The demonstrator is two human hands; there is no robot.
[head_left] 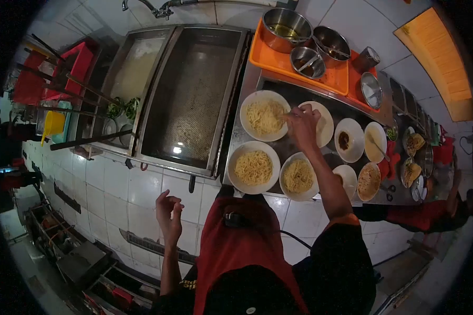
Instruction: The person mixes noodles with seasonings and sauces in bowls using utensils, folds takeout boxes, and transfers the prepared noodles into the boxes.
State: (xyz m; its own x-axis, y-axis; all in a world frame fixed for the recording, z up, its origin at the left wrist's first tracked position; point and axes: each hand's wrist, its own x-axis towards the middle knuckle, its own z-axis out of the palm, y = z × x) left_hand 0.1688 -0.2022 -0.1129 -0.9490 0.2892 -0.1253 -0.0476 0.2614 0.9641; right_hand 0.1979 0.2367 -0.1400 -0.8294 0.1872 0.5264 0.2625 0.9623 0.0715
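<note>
My right hand [304, 124] is over the gap between a bowl of noodles [264, 116] and a pale bowl [324, 126] to its right. Its fingers are pinched together at the noodle bowl's right rim. Something thin and tan shows at the fingertips, too small to make out. My left hand [169, 212] hangs in the air over the floor, left of my red apron [242, 231], fingers loosely curled and apart, holding nothing. Closer to me stand two more bowls of noodles, a larger one [253, 167] and a smaller one [298, 176].
A steel vat of dark liquid [186, 100] lies left of the bowls. An orange tray [278, 60] with steel pots stands behind them. Rightward are a bowl with dark sauce [347, 140], a bowl with a spoon [374, 142] and scissors [390, 192]. Another person [431, 210] stands far right.
</note>
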